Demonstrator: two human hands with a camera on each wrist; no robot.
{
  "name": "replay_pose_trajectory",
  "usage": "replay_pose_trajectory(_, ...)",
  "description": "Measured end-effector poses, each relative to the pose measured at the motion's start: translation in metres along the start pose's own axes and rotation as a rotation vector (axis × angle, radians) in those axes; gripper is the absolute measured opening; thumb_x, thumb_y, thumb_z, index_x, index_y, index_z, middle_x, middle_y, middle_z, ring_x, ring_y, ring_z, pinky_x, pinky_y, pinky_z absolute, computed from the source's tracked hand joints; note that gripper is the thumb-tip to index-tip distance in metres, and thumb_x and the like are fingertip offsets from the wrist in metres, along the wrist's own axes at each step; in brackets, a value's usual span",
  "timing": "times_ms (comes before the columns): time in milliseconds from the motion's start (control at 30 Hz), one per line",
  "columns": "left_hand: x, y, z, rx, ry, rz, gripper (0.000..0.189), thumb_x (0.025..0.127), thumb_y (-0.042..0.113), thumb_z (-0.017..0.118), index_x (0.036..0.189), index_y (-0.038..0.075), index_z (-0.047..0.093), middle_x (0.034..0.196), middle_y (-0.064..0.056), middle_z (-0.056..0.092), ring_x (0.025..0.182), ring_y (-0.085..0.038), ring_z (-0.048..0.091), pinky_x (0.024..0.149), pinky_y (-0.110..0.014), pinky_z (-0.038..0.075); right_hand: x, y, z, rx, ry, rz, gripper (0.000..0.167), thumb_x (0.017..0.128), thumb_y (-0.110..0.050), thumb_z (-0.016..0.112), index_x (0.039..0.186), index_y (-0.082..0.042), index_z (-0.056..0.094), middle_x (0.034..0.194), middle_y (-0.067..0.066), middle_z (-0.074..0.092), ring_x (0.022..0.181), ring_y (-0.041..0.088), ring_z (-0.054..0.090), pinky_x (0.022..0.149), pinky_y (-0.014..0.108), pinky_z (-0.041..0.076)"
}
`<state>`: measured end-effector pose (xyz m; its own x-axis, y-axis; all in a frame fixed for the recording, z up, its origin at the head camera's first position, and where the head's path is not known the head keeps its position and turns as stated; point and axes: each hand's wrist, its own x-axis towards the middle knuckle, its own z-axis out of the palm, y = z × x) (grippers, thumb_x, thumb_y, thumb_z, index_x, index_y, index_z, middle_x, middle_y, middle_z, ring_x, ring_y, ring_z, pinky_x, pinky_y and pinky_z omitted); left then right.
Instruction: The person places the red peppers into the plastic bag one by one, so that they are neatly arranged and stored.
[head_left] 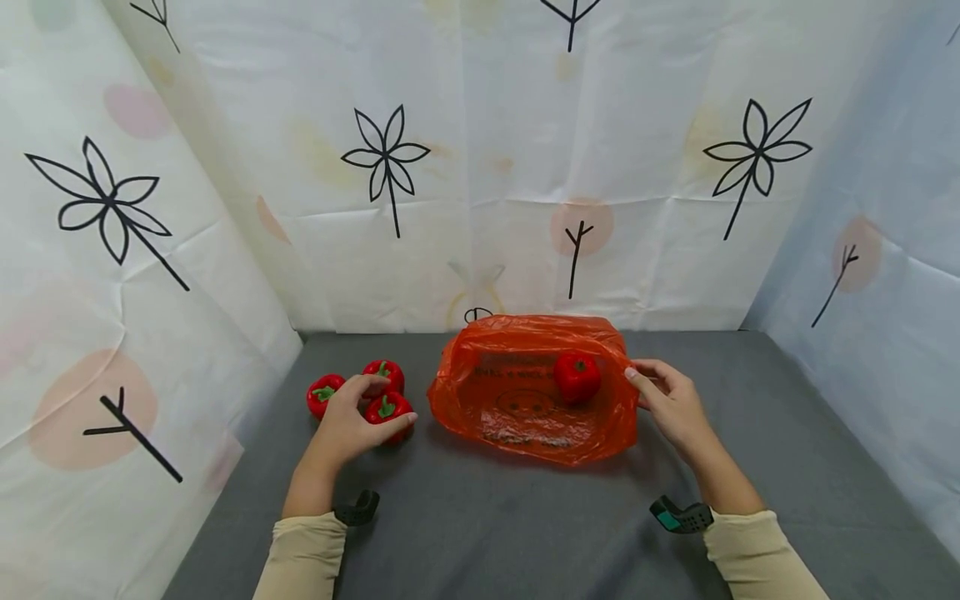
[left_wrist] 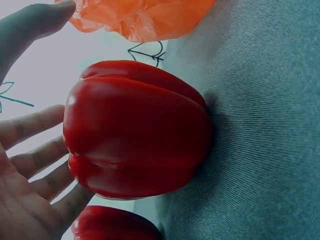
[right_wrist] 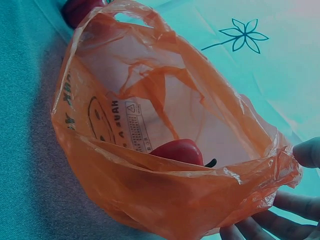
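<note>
My left hand (head_left: 352, 424) reaches over three red bell peppers on the left. Its thumb and spread fingers stand around the front bell pepper (head_left: 390, 408); in the left wrist view the thumb is apart from that pepper (left_wrist: 135, 130), and whether the fingertips touch it I cannot tell. At the right end of an orange plastic bag (head_left: 525, 446), my right hand (head_left: 672, 403) pinches the bag's edge between thumb and fingers. The bag's mouth gapes, and one red bell pepper (head_left: 577, 377) lies inside, partly hidden behind the bag's wall in the right wrist view.
Another bell pepper (head_left: 324, 395) stands at the far left, and one more bell pepper (head_left: 384, 373) is behind the front one. Grey cloth (head_left: 487, 525) covers the table. Patterned white sheets (head_left: 517, 167) enclose the back and both sides.
</note>
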<state>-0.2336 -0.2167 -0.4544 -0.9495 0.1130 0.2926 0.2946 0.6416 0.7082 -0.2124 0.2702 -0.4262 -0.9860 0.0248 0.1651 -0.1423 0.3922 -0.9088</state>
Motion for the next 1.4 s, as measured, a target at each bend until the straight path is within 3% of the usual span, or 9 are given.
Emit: replay_pose_trajectory(1400,-0.0058,-0.0096,-0.0044,0.077,-0.084,-0.13,0.081,0.074,0.05,0.096,0.135,0.009,0.062,0.138,-0.014,0.065,0.131,-0.036,0.058,0.103,-0.059,0.057,0.0004,0.0016,0.0019,-0.007,-0.013,0.009,0.051,0.111,-0.035,0.056,0.147,0.0,0.056,0.142,0.026,0.062,0.1,-0.013,0.061,0.083,0.014,0.058)
